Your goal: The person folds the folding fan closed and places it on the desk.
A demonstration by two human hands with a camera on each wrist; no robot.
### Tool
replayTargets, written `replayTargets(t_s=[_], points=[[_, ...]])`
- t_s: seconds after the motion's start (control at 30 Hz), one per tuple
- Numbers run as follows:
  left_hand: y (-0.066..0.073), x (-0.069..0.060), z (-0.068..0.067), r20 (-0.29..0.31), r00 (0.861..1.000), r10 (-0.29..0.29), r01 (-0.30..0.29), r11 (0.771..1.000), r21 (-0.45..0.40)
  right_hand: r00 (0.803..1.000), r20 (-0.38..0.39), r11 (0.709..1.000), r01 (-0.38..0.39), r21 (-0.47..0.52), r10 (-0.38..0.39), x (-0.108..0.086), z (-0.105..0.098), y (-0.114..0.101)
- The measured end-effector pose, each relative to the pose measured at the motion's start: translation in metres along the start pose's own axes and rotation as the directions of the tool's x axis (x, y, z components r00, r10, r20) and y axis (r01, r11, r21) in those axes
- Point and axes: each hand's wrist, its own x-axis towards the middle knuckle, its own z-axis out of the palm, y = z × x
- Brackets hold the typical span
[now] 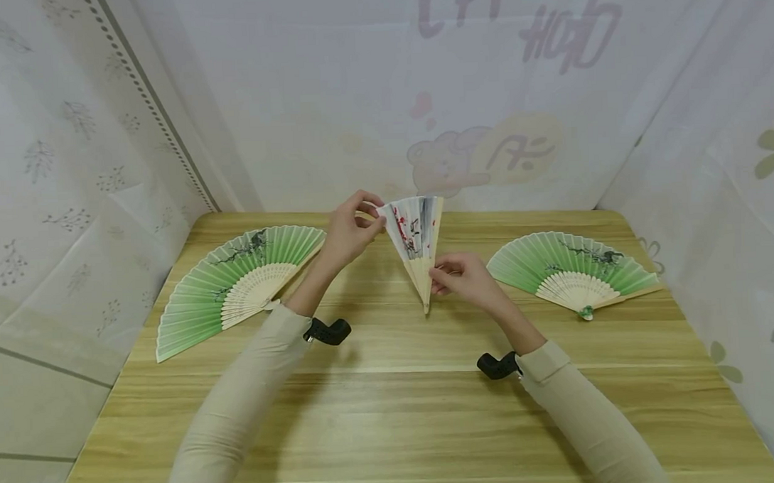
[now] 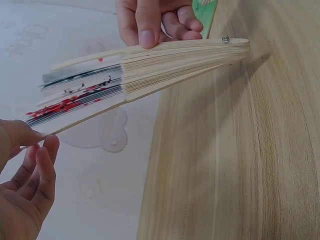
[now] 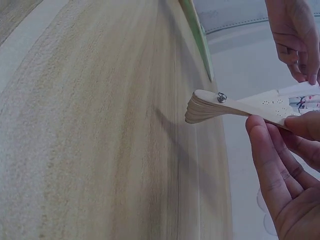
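A white folding fan (image 1: 416, 233) with red blossoms and dark branches is held partly spread above the table, its pivot end pointing down. My left hand (image 1: 354, 228) pinches the upper left edge of its leaf between thumb and fingers. Lower down, my right hand (image 1: 464, 278) pinches the pale outer rib on the other side. In the left wrist view the fan's ribs (image 2: 170, 67) lie bunched in narrow folds, with a small metal ring at the pivot (image 2: 226, 39). The right wrist view shows the stacked rib ends (image 3: 202, 106) clear of the table.
One green folding fan (image 1: 197, 298) lies spread on the left of the wooden table (image 1: 380, 419), partly behind the left forearm. Another green fan (image 1: 576, 260) lies spread on the right. A pale printed curtain (image 1: 331, 94) hangs behind the table. Black wrist devices (image 1: 329, 332) sit at both cuffs.
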Motion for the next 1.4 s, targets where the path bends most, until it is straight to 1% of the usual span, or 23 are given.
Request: replayTargets(t_s=[0.13, 0.33, 0.37, 0.43, 0.6, 0.7, 0.83, 1.0, 1.23, 1.4], points=[[0.005, -0.001, 0.001, 0.006, 1.000, 0.011, -0.010, 1.000, -0.015, 1.000, 0.001, 1.000, -0.001, -0.013, 0.001, 0.000, 0.001, -0.002], [0.035, -0.010, -0.001, 0.011, 1.000, 0.011, -0.011, 1.000, -0.008, 1.000, 0.025, 1.000, 0.007, -0.008, -0.007, -0.001, 0.002, -0.004], [0.038, -0.011, -0.001, 0.011, 1.000, 0.012, -0.011, 1.000, -0.008, 0.999, 0.032, 1.000, 0.009, -0.007, -0.009, 0.000, 0.002, -0.003], [0.040, -0.013, -0.001, 0.005, 1.000, 0.016, -0.016, 1.000, -0.013, 0.999, 0.048, 1.000, 0.014, -0.007, -0.014, 0.000, 0.002, -0.003], [0.038, -0.014, 0.000, -0.007, 1.000, 0.028, -0.028, 0.999, -0.019, 0.997, 0.071, 1.000, -0.002, -0.011, 0.003, 0.002, 0.003, -0.003], [0.021, -0.008, 0.003, -0.002, 1.000, 0.027, -0.027, 0.999, -0.020, 0.997, 0.069, 1.000, -0.016, -0.019, 0.018, 0.001, 0.003, -0.003], [0.002, -0.001, 0.007, 0.004, 1.000, 0.014, -0.014, 1.000, -0.012, 0.998, 0.066, 1.000, -0.024, -0.012, 0.024, 0.001, 0.003, -0.005], [0.005, -0.001, 0.009, 0.011, 1.000, 0.012, -0.012, 1.000, 0.007, 0.998, 0.063, 1.000, -0.023, 0.001, 0.022, 0.002, 0.004, -0.006], [0.005, -0.001, 0.012, 0.016, 1.000, 0.003, -0.003, 1.000, -0.003, 0.997, 0.077, 1.000, -0.023, -0.011, 0.024, 0.002, 0.004, -0.007], [0.007, -0.001, 0.015, 0.009, 1.000, 0.018, -0.017, 1.000, -0.017, 0.996, 0.084, 0.999, -0.046, 0.027, 0.043, 0.003, 0.004, -0.007]])
